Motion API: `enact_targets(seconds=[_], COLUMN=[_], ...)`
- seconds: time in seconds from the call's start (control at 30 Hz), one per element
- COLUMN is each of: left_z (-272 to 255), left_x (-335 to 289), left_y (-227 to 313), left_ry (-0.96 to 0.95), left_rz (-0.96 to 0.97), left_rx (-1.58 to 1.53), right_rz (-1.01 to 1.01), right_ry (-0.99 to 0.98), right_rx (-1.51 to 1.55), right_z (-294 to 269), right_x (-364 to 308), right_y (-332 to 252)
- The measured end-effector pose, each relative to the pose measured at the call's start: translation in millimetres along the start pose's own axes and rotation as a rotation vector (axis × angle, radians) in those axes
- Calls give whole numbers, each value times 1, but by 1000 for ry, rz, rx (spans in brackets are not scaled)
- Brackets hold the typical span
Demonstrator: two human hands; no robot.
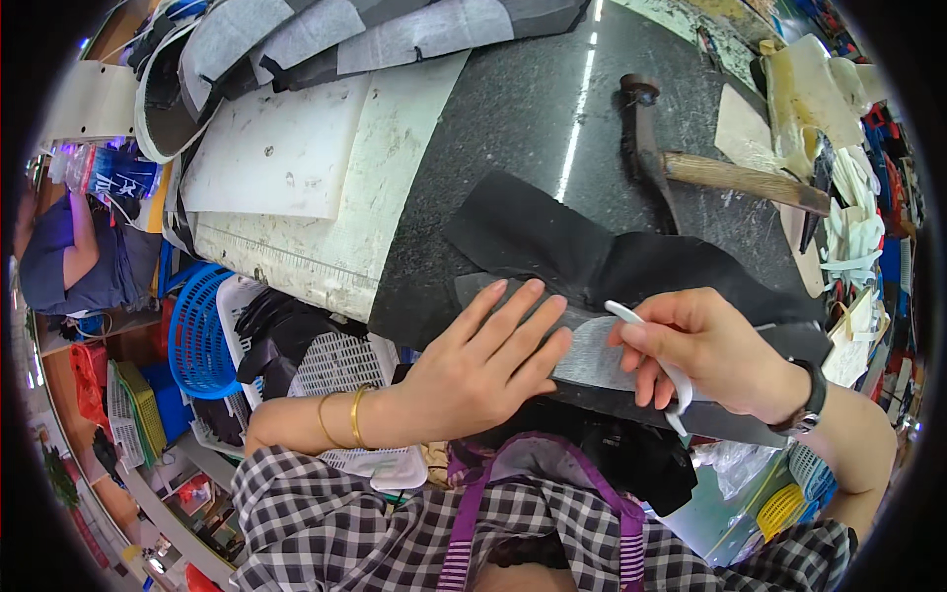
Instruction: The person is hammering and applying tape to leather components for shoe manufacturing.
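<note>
While purple straps [462,533] cross the checked garment [395,528] at the lower edge, the two hands work well apart from each other just beyond it. The left hand [483,370] lies palm down with its fingers spread, their tips at the near edge of a black piece of material [681,271]. The right hand [691,345] is pinched, thumb against fingers, on a slim curved white piece [681,385], whose upper end points toward the black material. Between the hands shows a pale grey patch [592,353]. The black material lies creased on the dark bench [523,89], and past it a hammer [730,178] rests with its wooden handle toward the right. Farther left are a white board [276,148] and, behind it, overlapping dark pieces with pale backing [414,44]. Off the bench's left side stand a blue basket [204,331] and, farther away, another person's sleeve [49,257].
</note>
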State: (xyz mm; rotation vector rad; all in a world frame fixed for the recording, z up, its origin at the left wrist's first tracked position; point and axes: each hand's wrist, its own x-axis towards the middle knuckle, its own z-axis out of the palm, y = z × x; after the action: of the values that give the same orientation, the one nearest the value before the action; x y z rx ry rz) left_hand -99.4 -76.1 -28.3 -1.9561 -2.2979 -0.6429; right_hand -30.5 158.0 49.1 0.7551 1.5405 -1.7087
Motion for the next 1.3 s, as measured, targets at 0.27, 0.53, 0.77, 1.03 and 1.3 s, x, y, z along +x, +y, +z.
enact_targets(seconds=[0.27, 0.53, 0.77, 1.03, 1.3], left_z=[10, 7, 0, -9, -12], left_x=[-10, -7, -2, 13, 52], left_y=[-7, -7, -8, 8, 37], left_ry=[75, 18, -16, -71, -211], left_rz=[-6, 4, -34, -179, -64], left_rx=[-56, -45, -94, -88, 114], right_rz=[-142, -222, -365, -337, -395], right_ry=[-24, 24, 292, 226, 100], right_rx=[-158, -256, -1327, -1015, -927], right_z=[33, 34, 28, -20, -33], right_x=[42, 45, -27, -6, 9], right_y=[-12, -7, 10, 10, 7])
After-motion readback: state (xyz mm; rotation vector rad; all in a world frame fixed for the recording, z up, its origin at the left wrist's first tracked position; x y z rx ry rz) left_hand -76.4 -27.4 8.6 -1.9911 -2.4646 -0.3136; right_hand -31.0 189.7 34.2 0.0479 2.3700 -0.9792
